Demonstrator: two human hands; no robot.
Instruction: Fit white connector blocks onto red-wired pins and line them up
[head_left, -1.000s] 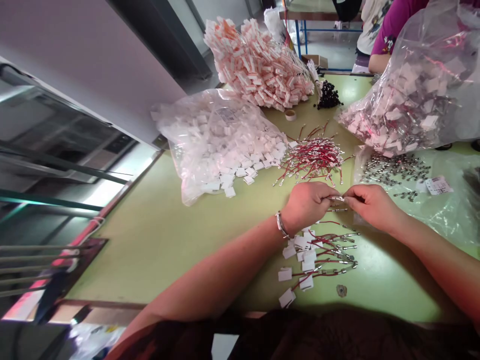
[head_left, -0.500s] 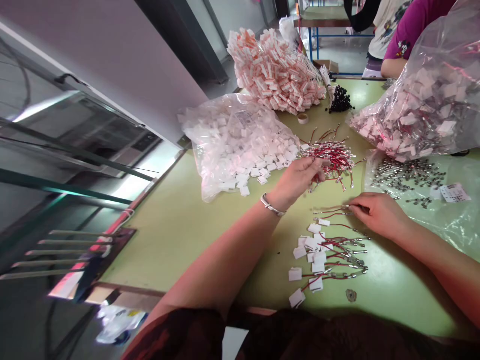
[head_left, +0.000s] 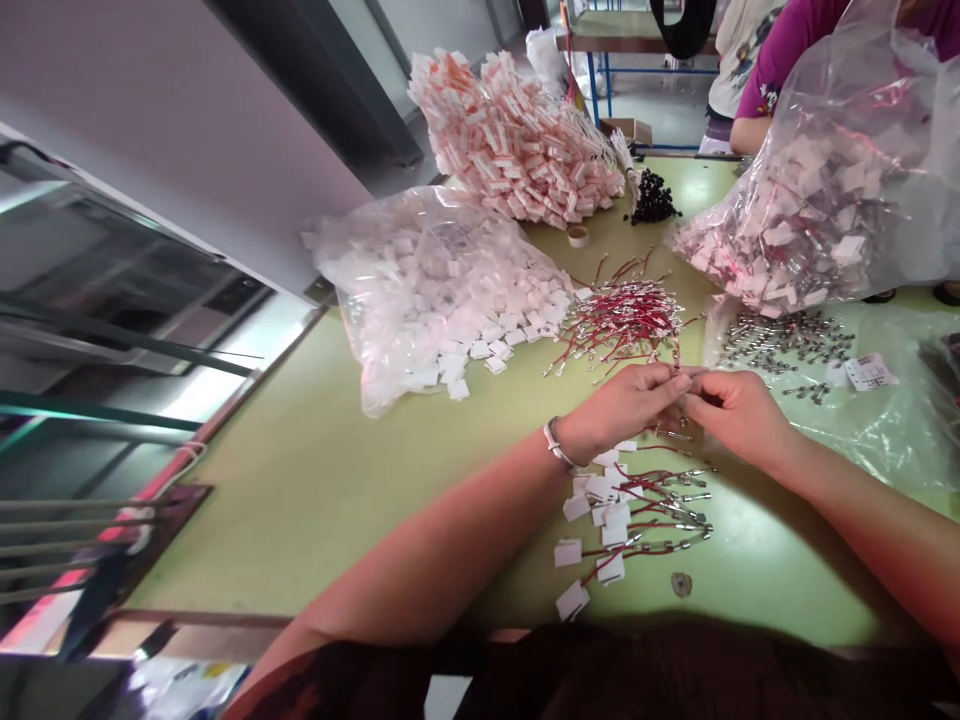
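Observation:
My left hand and my right hand meet fingertip to fingertip over the table, both closed in a pinch. A short red wire shows at the left fingertips; what the right fingers pinch is hidden. Just beyond lies a loose pile of red wires with silver metal ends. Below my hands lies a row of red wires with white connector housings at their left ends and metal fuse-like pieces at their right ends. Some of the row is covered by my left hand.
A clear bag of white housings lies left, near bundled pink-white pieces, a tape roll and black-tipped wires. At right are a full plastic bag and small metal parts on plastic. Another person's purple sleeve shows behind.
My left hand has come away from the red wire pile, toward me and to the right, meeting my right hand. My right hand has lifted off the wire row. The view has shifted slightly.

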